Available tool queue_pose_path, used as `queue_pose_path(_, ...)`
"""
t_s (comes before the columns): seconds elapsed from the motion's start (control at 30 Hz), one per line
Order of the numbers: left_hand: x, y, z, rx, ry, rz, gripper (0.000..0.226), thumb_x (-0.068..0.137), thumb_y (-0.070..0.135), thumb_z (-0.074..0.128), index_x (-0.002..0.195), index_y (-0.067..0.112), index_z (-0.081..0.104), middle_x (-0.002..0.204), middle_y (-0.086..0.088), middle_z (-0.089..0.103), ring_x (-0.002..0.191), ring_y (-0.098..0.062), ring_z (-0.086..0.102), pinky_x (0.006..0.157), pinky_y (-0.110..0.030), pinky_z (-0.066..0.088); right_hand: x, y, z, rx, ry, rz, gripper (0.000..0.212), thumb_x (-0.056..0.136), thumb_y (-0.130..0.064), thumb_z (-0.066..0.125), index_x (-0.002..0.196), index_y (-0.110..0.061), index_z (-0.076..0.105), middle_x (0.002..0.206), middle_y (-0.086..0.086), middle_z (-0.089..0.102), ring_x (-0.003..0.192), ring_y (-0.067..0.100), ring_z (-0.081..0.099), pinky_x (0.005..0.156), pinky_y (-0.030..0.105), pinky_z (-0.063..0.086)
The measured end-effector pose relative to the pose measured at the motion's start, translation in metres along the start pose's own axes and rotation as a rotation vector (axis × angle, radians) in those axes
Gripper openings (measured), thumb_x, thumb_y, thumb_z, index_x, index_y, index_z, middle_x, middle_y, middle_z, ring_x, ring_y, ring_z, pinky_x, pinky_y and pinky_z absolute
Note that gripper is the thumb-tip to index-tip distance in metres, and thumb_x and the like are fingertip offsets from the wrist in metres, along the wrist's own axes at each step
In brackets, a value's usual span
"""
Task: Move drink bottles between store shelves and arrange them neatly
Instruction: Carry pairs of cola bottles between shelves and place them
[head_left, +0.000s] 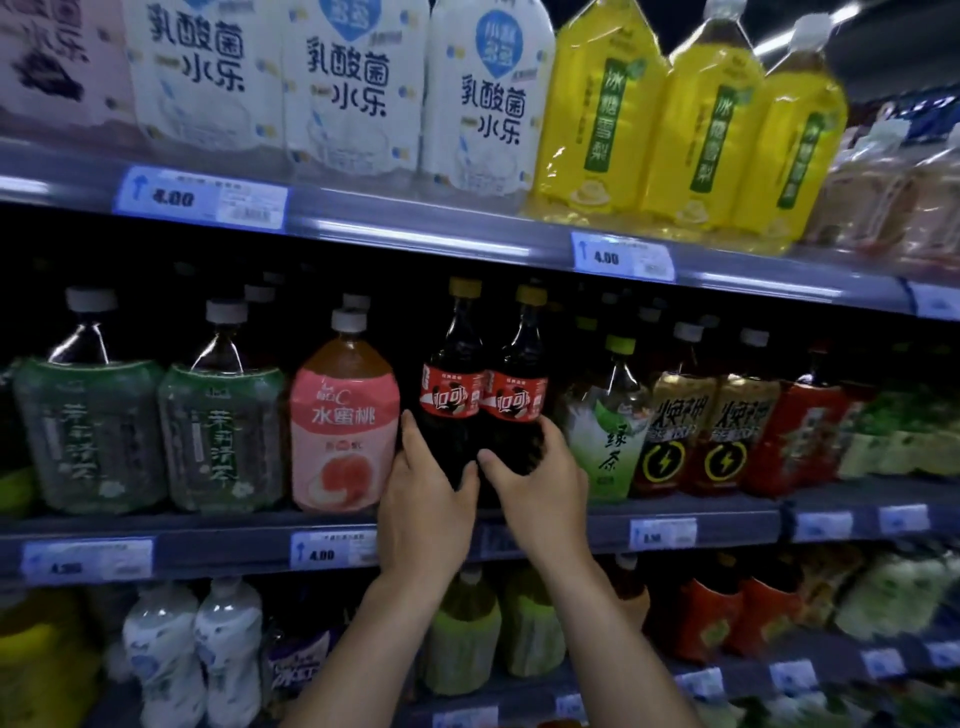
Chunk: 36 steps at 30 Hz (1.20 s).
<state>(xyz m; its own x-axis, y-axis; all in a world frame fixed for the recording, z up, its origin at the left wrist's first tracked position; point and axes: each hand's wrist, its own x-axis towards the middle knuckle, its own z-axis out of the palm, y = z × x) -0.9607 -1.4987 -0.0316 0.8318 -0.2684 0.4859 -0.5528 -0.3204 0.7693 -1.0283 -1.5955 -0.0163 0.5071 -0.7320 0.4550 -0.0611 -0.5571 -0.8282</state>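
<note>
Where our left hand (423, 499) and right hand (537, 488) meet, each grasps a cola bottle. The left cola bottle (451, 395) and right cola bottle (517, 400) touch — dark, red-labelled, yellow-capped.

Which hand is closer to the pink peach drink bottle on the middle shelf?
The left hand. It grips the left cola bottle, right beside the pink peach bottle. The right hand holds the right cola bottle, one bottle farther away.

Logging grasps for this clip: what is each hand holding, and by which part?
Left hand grips the left dark red-labelled cola bottle, right hand the right one, both on the lower body below the label.
</note>
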Motion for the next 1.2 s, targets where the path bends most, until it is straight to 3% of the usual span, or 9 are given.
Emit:
queue_pose_path(0.17, 0.008, 0.002, 0.006, -0.017, 0.053, -0.025, 0.058, 0.086, 0.041, 0.073, 0.134, 0.018, 0.05, 0.112, -0.001, 0.067, 0.103, -0.022, 0.066, 0.08, -0.038, 0.057, 0.013, 0.002, -0.007, -0.032, -0.039, -0.01, 0.038, 0.08, -0.032, 0.087, 0.114, -0.026, 0.069, 0.097, -0.016, 0.071, 0.083, -0.012, 0.062, 0.06, -0.001, 0.046)
queue_pose_path(0.33, -0.006, 0.005, 0.007, -0.085, 0.109, 0.0, 0.049, 0.084, 0.032, 0.078, 0.125, 0.02, 0.053, 0.109, 0.006, 0.066, 0.101, -0.015, 0.065, 0.081, -0.036, 0.057, -0.001, 0.005, -0.013, 0.043, 0.023, -0.077, 0.037, 0.077, -0.029, 0.09, 0.106, -0.026, 0.068, 0.088, -0.017, 0.071, 0.084, -0.015, 0.064, 0.061, 0.003, 0.048)
queue_pose_path(0.4, -0.013, 0.006, 0.006, -0.153, 0.12, 0.004, 0.049, 0.083, 0.028, 0.08, 0.125, 0.023, 0.052, 0.109, 0.009, 0.065, 0.101, -0.011, 0.064, 0.082, -0.034, 0.057, -0.01, 0.007, -0.015, 0.078, 0.045, -0.129, 0.035, 0.076, -0.03, 0.091, 0.103, -0.026, 0.069, 0.084, -0.016, 0.073, 0.082, -0.008, 0.068, 0.064, 0.008, 0.051)
queue_pose_path(0.6, -0.026, 0.016, -0.012, -0.22, 0.127, 0.079, 0.05, 0.083, 0.026, 0.081, 0.124, 0.037, 0.054, 0.109, 0.02, 0.066, 0.1, 0.002, 0.06, 0.077, -0.004, 0.043, -0.024, 0.002, -0.028, 0.157, 0.145, -0.288, 0.031, 0.073, -0.021, 0.093, 0.094, -0.025, 0.071, 0.08, -0.015, 0.072, 0.079, 0.004, 0.07, 0.065, 0.014, 0.05)
queue_pose_path(0.67, -0.027, 0.021, -0.021, -0.219, 0.121, 0.128, 0.049, 0.083, 0.031, 0.081, 0.127, 0.033, 0.057, 0.111, 0.018, 0.067, 0.102, -0.002, 0.063, 0.079, -0.01, 0.046, -0.03, -0.006, -0.037, 0.153, 0.172, -0.314, 0.035, 0.073, -0.024, 0.093, 0.102, -0.025, 0.073, 0.083, -0.017, 0.073, 0.082, 0.001, 0.07, 0.068, 0.009, 0.048)
queue_pose_path(0.73, -0.03, 0.025, -0.028, -0.241, 0.095, 0.154, 0.049, 0.082, 0.038, 0.08, 0.126, 0.033, 0.059, 0.111, 0.017, 0.069, 0.102, -0.005, 0.065, 0.079, -0.026, 0.054, -0.037, -0.014, -0.049, 0.12, 0.172, -0.309, 0.041, 0.073, -0.027, 0.093, 0.109, -0.025, 0.073, 0.089, -0.018, 0.074, 0.088, -0.001, 0.07, 0.071, 0.008, 0.048)
queue_pose_path(0.93, -0.056, 0.024, -0.037, -0.353, -0.099, 0.179, 0.055, 0.076, 0.048, 0.079, 0.125, 0.031, 0.062, 0.115, 0.013, 0.07, 0.107, -0.008, 0.066, 0.087, -0.032, 0.056, -0.087, -0.021, -0.078, 0.007, 0.158, -0.045, 0.06, 0.069, -0.06, 0.087, 0.123, -0.051, 0.061, 0.11, -0.03, 0.069, 0.109, -0.006, 0.064, 0.084, 0.017, 0.056)
queue_pose_path(1.07, -0.078, 0.008, -0.038, -0.434, -0.346, 0.11, 0.046, 0.073, 0.046, 0.086, 0.112, 0.041, 0.062, 0.103, 0.017, 0.07, 0.099, -0.01, 0.068, 0.08, -0.042, 0.059, -0.141, -0.036, -0.082, -0.027, 0.259, 0.061, 0.05, 0.078, -0.031, 0.091, 0.107, -0.054, 0.058, 0.098, -0.045, 0.065, 0.095, -0.02, 0.063, 0.077, 0.003, 0.051)
queue_pose_path(1.2, -0.113, 0.0, -0.05, -0.465, -0.562, 0.15, 0.033, 0.072, 0.05, 0.084, 0.093, 0.046, 0.059, 0.086, 0.021, 0.066, 0.085, -0.01, 0.066, 0.07, -0.035, 0.056, -0.206, -0.041, -0.079, -0.173, 0.446, 0.192, 0.04, 0.075, -0.035, 0.091, 0.097, -0.053, 0.062, 0.093, -0.041, 0.068, 0.091, -0.014, 0.067, 0.072, 0.008, 0.053)
